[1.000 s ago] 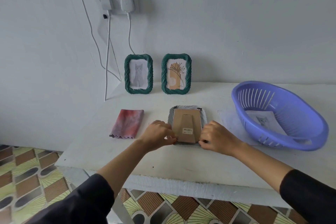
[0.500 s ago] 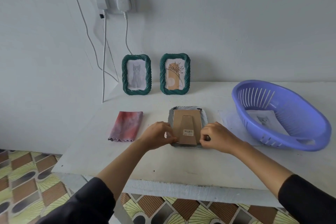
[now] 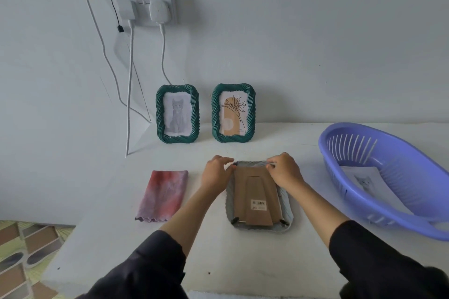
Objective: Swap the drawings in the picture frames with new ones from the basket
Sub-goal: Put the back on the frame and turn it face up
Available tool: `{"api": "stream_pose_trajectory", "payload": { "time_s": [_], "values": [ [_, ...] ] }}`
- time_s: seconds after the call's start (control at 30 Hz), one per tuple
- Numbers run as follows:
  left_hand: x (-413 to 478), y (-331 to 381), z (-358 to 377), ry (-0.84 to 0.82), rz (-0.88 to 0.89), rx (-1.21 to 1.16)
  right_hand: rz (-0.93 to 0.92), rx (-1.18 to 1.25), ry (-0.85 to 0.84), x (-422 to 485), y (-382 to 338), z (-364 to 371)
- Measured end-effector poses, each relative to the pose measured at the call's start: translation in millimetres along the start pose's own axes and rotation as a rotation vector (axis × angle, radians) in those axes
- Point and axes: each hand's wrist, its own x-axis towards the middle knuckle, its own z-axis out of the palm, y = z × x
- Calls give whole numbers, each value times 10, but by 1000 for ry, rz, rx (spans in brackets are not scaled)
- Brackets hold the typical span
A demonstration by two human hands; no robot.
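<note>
The face-down frame (image 3: 258,198) is laid lower centre, long axis up-picture. Its upper edge is pinched by the right hand (image 3: 284,172); the left hand (image 3: 216,173) is curled at its upper-left corner, grip unclear.

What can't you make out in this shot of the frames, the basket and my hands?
Head view throughout.
- Drawing inside the face-down frame: hidden by its cardboard backing.
- Frame's top corners, any clips there: covered by the left hand and right hand.
- Label on the backing: print too small to read.
- Cat drawing in the basket: near part hidden by the basket wall; basket cut off by the right edge.
</note>
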Motion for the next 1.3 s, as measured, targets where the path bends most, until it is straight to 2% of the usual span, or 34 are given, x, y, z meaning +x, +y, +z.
{"api": "stream_pose_trajectory", "payload": {
  "time_s": [0.37,0.87,1.1,1.2,1.3],
  "values": [
    [204,-36,76,-93,80,136,16,-75,34,85,53,139],
    [185,-13,64,-84,20,-65,30,40,147,-54,35,178],
    [94,30,62,-24,-23,-142,31,-13,164,-98,25,204],
    [59,58,41,-29,-43,-145,45,118,113,-72,59,161],
    [23,33,1,44,-101,-202,70,323,88,-82,107,22]
  ]
}}
